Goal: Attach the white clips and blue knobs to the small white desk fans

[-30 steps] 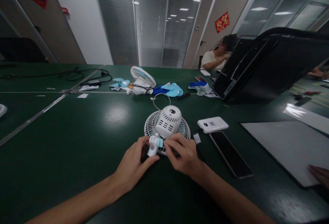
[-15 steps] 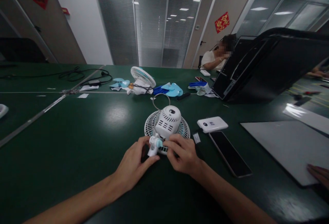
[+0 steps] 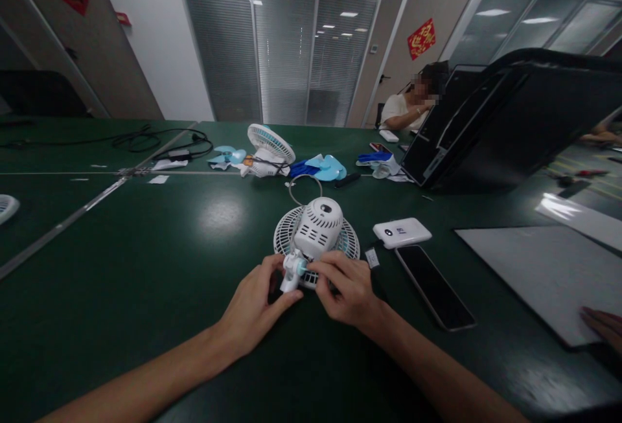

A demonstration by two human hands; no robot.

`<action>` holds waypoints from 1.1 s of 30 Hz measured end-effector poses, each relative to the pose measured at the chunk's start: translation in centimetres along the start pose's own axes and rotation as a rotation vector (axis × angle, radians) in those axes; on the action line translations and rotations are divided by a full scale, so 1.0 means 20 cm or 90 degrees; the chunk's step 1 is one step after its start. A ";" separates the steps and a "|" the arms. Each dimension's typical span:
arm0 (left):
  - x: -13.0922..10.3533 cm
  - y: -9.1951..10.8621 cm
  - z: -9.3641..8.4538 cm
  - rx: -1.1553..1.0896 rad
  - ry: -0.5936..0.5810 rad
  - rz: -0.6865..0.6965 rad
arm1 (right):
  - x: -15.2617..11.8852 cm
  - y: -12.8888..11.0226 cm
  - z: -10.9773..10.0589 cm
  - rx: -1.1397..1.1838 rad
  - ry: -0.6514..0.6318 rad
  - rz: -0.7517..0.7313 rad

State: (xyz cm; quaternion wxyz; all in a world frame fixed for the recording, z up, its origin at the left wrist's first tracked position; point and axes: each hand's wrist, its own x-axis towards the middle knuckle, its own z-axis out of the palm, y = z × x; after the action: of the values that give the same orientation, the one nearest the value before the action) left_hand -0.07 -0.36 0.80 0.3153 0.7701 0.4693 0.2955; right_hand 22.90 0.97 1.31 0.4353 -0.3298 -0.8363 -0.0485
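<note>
A small white fan point(image 3: 318, 225) lies face down on the green table, its round grille under the motor housing. At its near end a white bracket point(image 3: 290, 279) sticks out toward me. My left hand point(image 3: 255, 306) is closed around this bracket, thumb below and fingers behind. On the bracket's right side sits a light-blue knob point(image 3: 301, 266). My right hand point(image 3: 347, 287) pinches the knob with thumb and forefinger, the other fingers curled in. Part of the grille is hidden by my hands.
Right of the fan lie a white power bank point(image 3: 402, 232) and a dark phone point(image 3: 435, 287). Further back are another fan point(image 3: 269, 148), light-blue blades point(image 3: 328, 168), gloves point(image 3: 381, 165) and black cables point(image 3: 146, 139). A large black screen point(image 3: 510, 125) stands right; another person's hand point(image 3: 602, 327) rests near a grey board point(image 3: 539, 274).
The light-blue knob shows a different side, having turned a little under my right fingers. My left hand keeps its hold on the bracket, and the fan stays in place.
</note>
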 end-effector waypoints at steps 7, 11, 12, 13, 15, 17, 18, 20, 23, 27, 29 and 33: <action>0.00 -0.01 0.01 -0.005 0.001 0.000 | -0.01 -0.02 0.02 0.006 -0.022 0.000; 0.00 0.00 0.01 -0.009 0.001 -0.004 | 0.00 -0.04 0.01 0.018 -0.010 -0.018; 0.00 0.00 0.01 -0.011 0.003 -0.004 | 0.00 -0.05 0.01 0.018 -0.003 -0.017; 0.00 0.00 0.01 -0.012 0.003 -0.003 | 0.01 -0.05 0.00 0.016 0.005 -0.014; 0.01 0.00 0.00 -0.014 0.005 -0.001 | 0.02 -0.05 0.00 0.012 0.018 -0.007; 0.01 0.00 0.00 -0.014 0.006 0.000 | 0.02 -0.05 0.00 0.010 0.024 -0.003; 0.01 0.00 0.00 -0.015 0.005 0.000 | 0.02 -0.04 0.01 0.009 0.026 0.004; 0.01 0.01 0.00 -0.016 0.004 -0.002 | 0.01 -0.03 0.01 0.002 0.028 0.025; 0.00 0.01 0.00 -0.019 0.001 -0.007 | 0.00 -0.01 0.02 -0.007 0.023 0.049; 0.00 0.00 0.00 -0.021 0.004 -0.007 | 0.00 -0.02 0.02 0.002 0.006 0.044; 0.00 0.00 0.00 -0.019 0.006 -0.007 | 0.00 -0.03 0.02 0.009 -0.001 0.034; 0.01 0.00 0.00 -0.017 0.011 -0.008 | 0.00 -0.06 0.01 0.030 0.002 0.002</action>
State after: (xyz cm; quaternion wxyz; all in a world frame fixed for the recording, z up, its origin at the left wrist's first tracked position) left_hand -0.01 -0.26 0.73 0.3234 0.7604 0.4726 0.3063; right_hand 22.03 0.08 1.58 0.4443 -0.3205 -0.8361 -0.0288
